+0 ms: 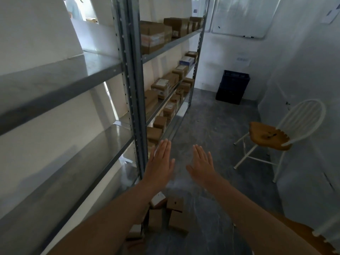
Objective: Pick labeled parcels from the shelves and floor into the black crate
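Both my hands are stretched out in front of me, fingers straight, holding nothing. My left hand hovers beside the metal shelf post; my right hand is over the floor. Several cardboard parcels lie on the floor below my forearms, some with white labels. More brown parcels fill the metal shelving on several levels. The black crate stands against the far wall, stacked on another crate.
A white metal chair with a wooden seat stands to the right on the grey concrete floor. The nearer shelf bay on my left holds nothing visible. A whiteboard hangs on the far wall. A second chair's edge shows at bottom right.
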A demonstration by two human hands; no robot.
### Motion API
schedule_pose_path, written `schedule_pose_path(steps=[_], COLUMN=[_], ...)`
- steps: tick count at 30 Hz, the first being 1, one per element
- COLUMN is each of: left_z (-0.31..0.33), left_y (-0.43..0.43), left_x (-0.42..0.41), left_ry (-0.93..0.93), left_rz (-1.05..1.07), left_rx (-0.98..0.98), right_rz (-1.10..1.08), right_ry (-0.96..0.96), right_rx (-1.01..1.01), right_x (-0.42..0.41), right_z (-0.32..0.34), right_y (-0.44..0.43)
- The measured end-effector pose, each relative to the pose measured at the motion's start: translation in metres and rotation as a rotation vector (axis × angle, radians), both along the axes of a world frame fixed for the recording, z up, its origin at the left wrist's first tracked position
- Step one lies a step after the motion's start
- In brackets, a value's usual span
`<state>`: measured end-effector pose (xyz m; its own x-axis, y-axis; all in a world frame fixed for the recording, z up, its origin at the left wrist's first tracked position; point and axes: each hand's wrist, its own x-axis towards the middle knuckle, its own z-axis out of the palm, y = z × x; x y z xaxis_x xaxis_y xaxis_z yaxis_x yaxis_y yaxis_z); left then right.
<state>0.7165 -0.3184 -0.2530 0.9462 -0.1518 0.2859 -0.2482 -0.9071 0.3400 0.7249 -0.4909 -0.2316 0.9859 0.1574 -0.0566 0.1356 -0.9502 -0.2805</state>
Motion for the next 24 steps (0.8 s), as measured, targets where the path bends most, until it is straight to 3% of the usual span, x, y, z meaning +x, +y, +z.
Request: schedule_pose_path(steps=[24], left_z=[-0.053], left_y=[-0.079], left_x=[0.102], left_ry=[0.147], left_rz=[0.214], left_rx=[0.038], right_rz=[0.183], right_ry=[0.187], right_rx=[0.052], right_x=[0.151], right_z=[-0.067], right_y=[-0.093])
